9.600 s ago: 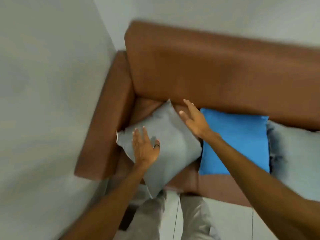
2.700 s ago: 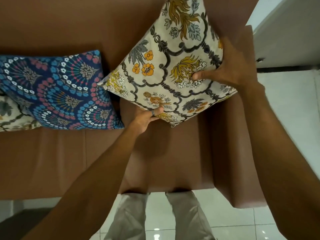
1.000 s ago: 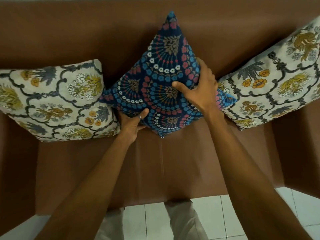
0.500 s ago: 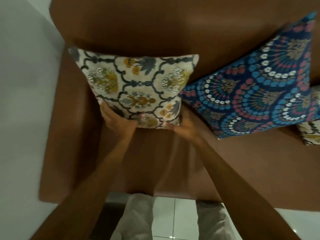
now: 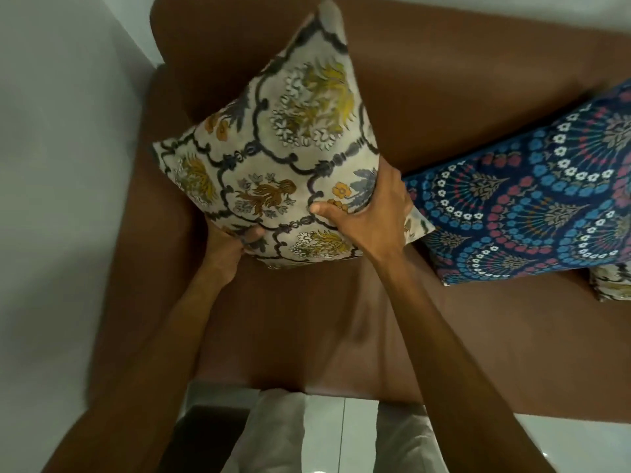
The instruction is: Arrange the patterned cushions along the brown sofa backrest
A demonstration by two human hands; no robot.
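A cream floral cushion stands on one corner against the brown sofa backrest, at the sofa's left end. My left hand grips its lower left edge from below. My right hand grips its right corner, thumb on the front face. A dark blue cushion with fan patterns leans on the backrest just to the right, touching the cream one's corner. The corner of another cream floral cushion shows at the right edge, under the blue one.
The sofa's left armrest meets a pale wall. The brown seat lies in front of the cushions. My legs in light trousers stand on a white tiled floor at the sofa's front edge.
The cream cushion, lying square against the backrest half a second ago, now stands turned onto a corner. My right hand moved from its bottom edge to its right corner.
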